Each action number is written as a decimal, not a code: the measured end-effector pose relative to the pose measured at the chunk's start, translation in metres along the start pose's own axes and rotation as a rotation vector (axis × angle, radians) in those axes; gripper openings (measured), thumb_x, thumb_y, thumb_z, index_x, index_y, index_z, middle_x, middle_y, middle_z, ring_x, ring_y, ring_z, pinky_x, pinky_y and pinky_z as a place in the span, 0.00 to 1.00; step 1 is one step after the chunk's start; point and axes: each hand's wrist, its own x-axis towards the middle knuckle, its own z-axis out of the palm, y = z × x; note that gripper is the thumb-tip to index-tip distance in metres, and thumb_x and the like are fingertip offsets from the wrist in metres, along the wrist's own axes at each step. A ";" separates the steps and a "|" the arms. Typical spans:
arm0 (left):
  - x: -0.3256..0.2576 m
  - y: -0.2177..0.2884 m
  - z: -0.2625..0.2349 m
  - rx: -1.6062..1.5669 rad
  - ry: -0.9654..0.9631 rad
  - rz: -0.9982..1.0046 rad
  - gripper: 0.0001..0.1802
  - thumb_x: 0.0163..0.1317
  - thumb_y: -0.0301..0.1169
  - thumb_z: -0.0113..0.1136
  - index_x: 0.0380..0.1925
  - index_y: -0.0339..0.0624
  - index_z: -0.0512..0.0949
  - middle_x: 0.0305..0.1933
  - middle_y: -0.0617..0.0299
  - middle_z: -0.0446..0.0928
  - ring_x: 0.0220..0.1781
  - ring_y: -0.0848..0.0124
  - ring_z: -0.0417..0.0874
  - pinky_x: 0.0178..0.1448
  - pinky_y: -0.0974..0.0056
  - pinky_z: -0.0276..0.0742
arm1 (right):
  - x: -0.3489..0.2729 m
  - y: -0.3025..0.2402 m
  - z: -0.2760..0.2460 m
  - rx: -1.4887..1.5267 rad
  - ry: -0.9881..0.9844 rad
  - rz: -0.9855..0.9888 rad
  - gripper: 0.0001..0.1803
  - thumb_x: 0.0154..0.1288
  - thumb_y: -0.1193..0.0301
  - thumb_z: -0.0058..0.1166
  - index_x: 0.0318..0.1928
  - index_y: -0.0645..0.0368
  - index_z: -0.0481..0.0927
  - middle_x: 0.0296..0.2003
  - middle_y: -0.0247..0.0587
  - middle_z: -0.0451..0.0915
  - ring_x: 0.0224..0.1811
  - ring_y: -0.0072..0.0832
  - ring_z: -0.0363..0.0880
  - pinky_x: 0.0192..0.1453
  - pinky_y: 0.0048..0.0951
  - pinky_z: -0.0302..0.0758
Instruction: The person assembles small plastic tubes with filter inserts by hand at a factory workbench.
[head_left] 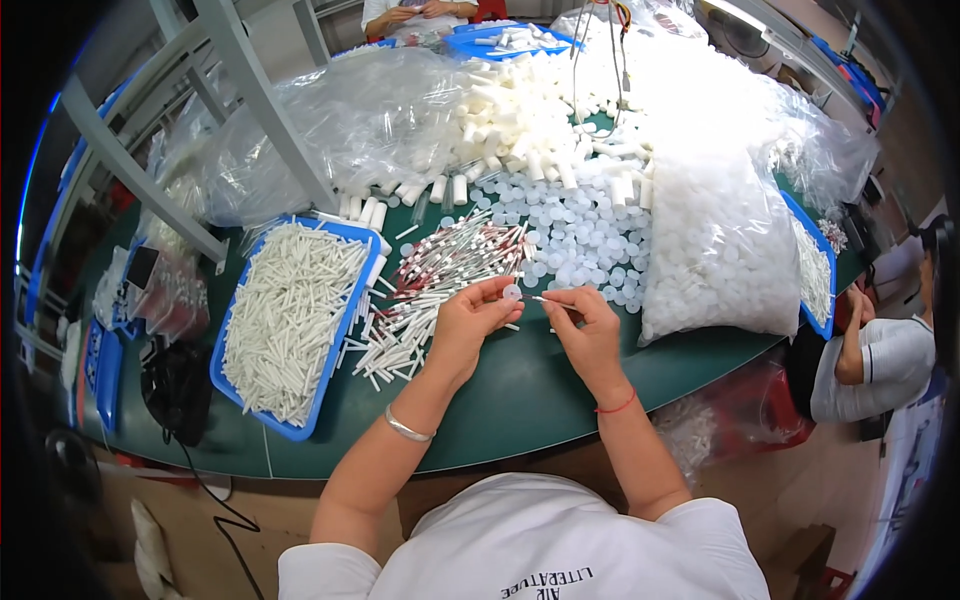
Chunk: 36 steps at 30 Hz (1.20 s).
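Above the near edge of the green table, my left hand (474, 318) pinches a small translucent round cap (512, 292) between thumb and fingertips. Close beside it, my right hand (584, 322) has thumb and forefinger closed on a thin stick with a white end (538, 299), pointed at the cap. Whether the stick enters the cap is too small to tell. Behind my left hand lies a heap of thin white-ended sticks with reddish parts (455, 262). Loose translucent caps (575, 232) spread beyond both hands.
At left sits a blue tray (301, 432) of white sticks. A transparent bag (715, 255) bulges with whitish pieces at right, beside another blue tray (822, 322). White cylinders (520, 110) and plastic bags (340, 120) cover the back. A grey metal frame (270, 105) rises left; co-workers sit opposite and right.
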 end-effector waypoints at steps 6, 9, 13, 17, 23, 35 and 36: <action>-0.004 -0.006 -0.005 -0.069 0.029 0.010 0.19 0.64 0.20 0.55 0.55 0.28 0.72 0.48 0.52 0.78 0.45 0.69 0.83 0.52 0.69 0.82 | 0.000 -0.002 0.000 -0.071 -0.025 -0.059 0.06 0.59 0.79 0.61 0.39 0.62 0.83 0.31 0.36 0.77 0.27 0.18 0.76 0.31 0.18 0.72; -0.006 -0.008 -0.007 -0.014 0.036 0.053 0.19 0.64 0.20 0.56 0.55 0.29 0.73 0.49 0.52 0.78 0.45 0.69 0.83 0.52 0.69 0.82 | 0.000 -0.004 0.002 -0.075 -0.024 -0.082 0.06 0.58 0.79 0.61 0.38 0.62 0.83 0.31 0.36 0.77 0.26 0.18 0.76 0.29 0.18 0.72; -0.006 -0.013 -0.013 0.246 -0.001 0.157 0.18 0.63 0.22 0.58 0.54 0.29 0.74 0.47 0.54 0.79 0.43 0.71 0.83 0.50 0.70 0.81 | 0.000 -0.006 0.000 -0.105 -0.038 -0.109 0.06 0.58 0.80 0.61 0.37 0.62 0.83 0.30 0.36 0.76 0.26 0.19 0.76 0.29 0.18 0.72; -0.007 -0.012 -0.013 0.148 -0.042 0.110 0.18 0.62 0.23 0.60 0.52 0.30 0.75 0.45 0.56 0.80 0.42 0.73 0.82 0.50 0.70 0.81 | 0.000 -0.006 0.001 -0.141 -0.102 -0.154 0.06 0.57 0.80 0.61 0.36 0.62 0.83 0.29 0.36 0.76 0.25 0.21 0.76 0.27 0.20 0.72; -0.005 -0.002 -0.010 0.078 -0.074 -0.134 0.15 0.60 0.24 0.63 0.47 0.30 0.79 0.43 0.56 0.80 0.42 0.73 0.82 0.47 0.72 0.80 | 0.001 0.000 0.002 -0.086 -0.144 -0.204 0.05 0.57 0.79 0.62 0.35 0.62 0.82 0.29 0.36 0.77 0.24 0.22 0.75 0.27 0.21 0.71; 0.011 0.001 0.010 0.779 -0.196 0.751 0.10 0.52 0.21 0.67 0.36 0.35 0.82 0.36 0.56 0.80 0.35 0.65 0.82 0.39 0.67 0.78 | 0.007 0.002 -0.014 0.380 -0.234 0.441 0.07 0.63 0.72 0.59 0.35 0.65 0.82 0.27 0.30 0.78 0.25 0.13 0.71 0.29 0.16 0.68; 0.014 0.001 0.009 0.791 -0.217 0.764 0.10 0.52 0.21 0.67 0.36 0.35 0.82 0.36 0.56 0.80 0.35 0.64 0.82 0.39 0.67 0.78 | 0.008 0.002 -0.013 0.437 -0.217 0.469 0.08 0.63 0.72 0.58 0.36 0.66 0.81 0.27 0.31 0.78 0.25 0.14 0.71 0.29 0.17 0.69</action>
